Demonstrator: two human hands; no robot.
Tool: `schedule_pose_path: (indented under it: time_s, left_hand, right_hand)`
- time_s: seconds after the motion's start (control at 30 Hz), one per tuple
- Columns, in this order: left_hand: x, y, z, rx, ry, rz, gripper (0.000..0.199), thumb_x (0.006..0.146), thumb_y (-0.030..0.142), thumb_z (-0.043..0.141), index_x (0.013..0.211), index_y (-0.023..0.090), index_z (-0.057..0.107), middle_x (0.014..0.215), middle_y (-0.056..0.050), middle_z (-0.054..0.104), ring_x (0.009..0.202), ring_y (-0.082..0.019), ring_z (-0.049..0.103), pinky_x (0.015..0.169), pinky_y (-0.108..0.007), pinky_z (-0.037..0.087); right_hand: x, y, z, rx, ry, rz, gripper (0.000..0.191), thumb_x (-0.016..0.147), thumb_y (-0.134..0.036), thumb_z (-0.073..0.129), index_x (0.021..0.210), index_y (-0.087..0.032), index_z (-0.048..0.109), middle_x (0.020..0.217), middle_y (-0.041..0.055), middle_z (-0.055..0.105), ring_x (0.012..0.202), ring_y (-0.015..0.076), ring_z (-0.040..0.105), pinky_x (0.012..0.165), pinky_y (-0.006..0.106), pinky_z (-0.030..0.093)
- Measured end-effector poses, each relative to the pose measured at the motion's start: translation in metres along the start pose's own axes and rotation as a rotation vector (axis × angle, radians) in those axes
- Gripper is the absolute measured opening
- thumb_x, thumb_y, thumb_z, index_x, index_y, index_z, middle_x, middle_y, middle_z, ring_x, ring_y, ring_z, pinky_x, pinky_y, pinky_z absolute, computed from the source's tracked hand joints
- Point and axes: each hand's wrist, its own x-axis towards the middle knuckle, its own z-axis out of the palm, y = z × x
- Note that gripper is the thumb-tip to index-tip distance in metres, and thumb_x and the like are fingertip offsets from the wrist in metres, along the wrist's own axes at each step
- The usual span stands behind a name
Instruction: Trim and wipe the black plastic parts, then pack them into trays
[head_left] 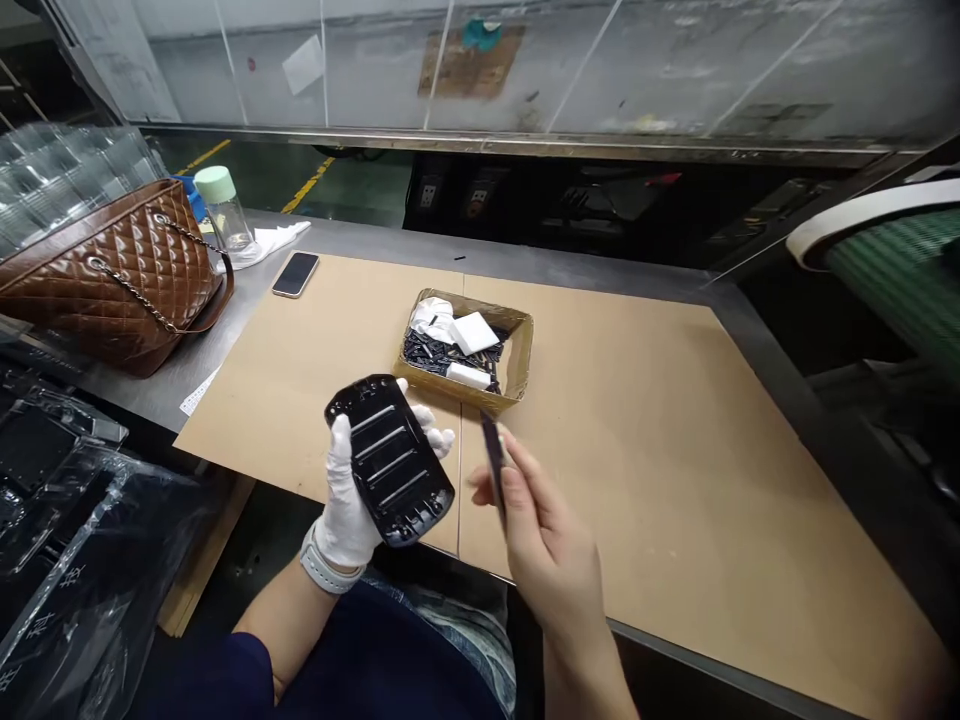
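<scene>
Fingers of the white-gloved left hand [349, 515], in the head view, curl around one glossy black oblong plastic panel [391, 460] with four crosswise ribs, above the brown cardboard table cover [637, 430]. Its long axis slants from far left to near right, ribbed face up. The bare right hand [551, 545] pinches one thin dark strip [492, 455], tip pointing away. Beyond, one open tan box [523, 350] holds three white pieces [474, 333] among many small black parts [425, 350].

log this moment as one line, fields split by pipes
left hand: gloved, holds black shell | right hand: bare, holds thin dark piece | box: on cardboard, beyond hands, holds small black parts
</scene>
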Motion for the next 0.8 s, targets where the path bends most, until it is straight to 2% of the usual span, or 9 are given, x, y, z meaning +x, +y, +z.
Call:
schedule_pose_path:
  time_s: [0.07,0.13,0.2,0.3,0.4,0.47,0.67,0.8]
  left_hand:
    - [-0.006,-0.005,-0.002,0.040,0.003,-0.032,0.057,0.082,0.060,0.047,0.122,0.021,0.058,0.112,-0.008,0.066,0.103,-0.026,0.061,0.101,-0.045,0.041]
    - [-0.010,-0.008,-0.004,0.044,0.020,-0.066,0.058,0.080,0.061,0.049,0.118,0.020,0.061,0.117,-0.008,0.064,0.117,-0.029,0.054,0.106,-0.045,0.036]
    - [-0.013,-0.011,-0.007,0.027,0.037,-0.083,0.059,0.079,0.062,0.050,0.117,0.019,0.062,0.121,-0.008,0.063,0.126,-0.031,0.047,0.111,-0.045,0.030]
    - [-0.017,-0.013,-0.011,0.004,0.058,-0.057,0.058,0.078,0.059,0.053,0.120,0.020,0.060,0.126,-0.005,0.060,0.131,-0.029,0.040,0.114,-0.043,0.024]
    - [-0.018,-0.015,-0.013,0.008,0.069,-0.028,0.057,0.078,0.057,0.056,0.123,0.022,0.058,0.131,-0.003,0.057,0.135,-0.027,0.035,0.116,-0.040,0.024]
    - [-0.019,-0.017,-0.014,0.014,0.071,-0.050,0.061,0.076,0.059,0.056,0.124,0.022,0.057,0.131,-0.004,0.056,0.135,-0.029,0.034,0.115,-0.041,0.025]
    - [-0.019,-0.018,-0.014,-0.002,0.137,-0.049,0.061,0.078,0.060,0.052,0.125,0.021,0.056,0.129,-0.004,0.057,0.135,-0.027,0.034,0.114,-0.039,0.028]
    - [-0.018,-0.017,-0.016,0.011,0.128,-0.131,0.066,0.075,0.063,0.053,0.126,0.021,0.055,0.126,-0.007,0.059,0.131,-0.031,0.039,0.112,-0.044,0.031]
  right_hand:
    - [0.001,-0.028,0.007,0.003,-0.084,-0.129,0.038,0.095,-0.030,0.041,0.132,-0.027,0.048,0.074,-0.0011,0.067,0.059,0.0113,0.062,0.060,0.024,0.055]
    - [0.003,-0.045,0.014,-0.029,-0.132,-0.233,0.037,0.094,-0.026,0.045,0.131,-0.028,0.050,0.092,0.0009,0.071,0.075,0.0133,0.068,0.068,0.025,0.058]
    - [0.005,-0.051,0.018,-0.073,-0.126,-0.311,0.037,0.091,-0.024,0.050,0.128,-0.028,0.054,0.114,0.0019,0.067,0.095,0.0165,0.067,0.083,0.027,0.056]
    - [0.007,-0.052,0.019,-0.131,-0.075,-0.381,0.042,0.089,-0.021,0.056,0.130,-0.028,0.052,0.121,0.0007,0.064,0.103,0.0174,0.065,0.092,0.026,0.053]
    - [0.007,-0.051,0.018,-0.183,-0.061,-0.412,0.043,0.089,-0.020,0.055,0.131,-0.028,0.051,0.119,0.0004,0.065,0.103,0.0184,0.065,0.090,0.026,0.055]
    - [0.007,-0.051,0.017,-0.203,-0.063,-0.420,0.043,0.089,-0.020,0.055,0.132,-0.028,0.050,0.118,0.0008,0.065,0.102,0.0195,0.066,0.088,0.028,0.056]
    - [0.007,-0.051,0.017,-0.214,-0.064,-0.438,0.043,0.089,-0.019,0.055,0.131,-0.027,0.051,0.118,0.0009,0.065,0.102,0.0198,0.066,0.087,0.026,0.056]
    - [0.007,-0.049,0.015,-0.231,-0.075,-0.457,0.042,0.089,-0.018,0.056,0.130,-0.025,0.052,0.118,0.0017,0.065,0.104,0.0189,0.065,0.090,0.026,0.054]
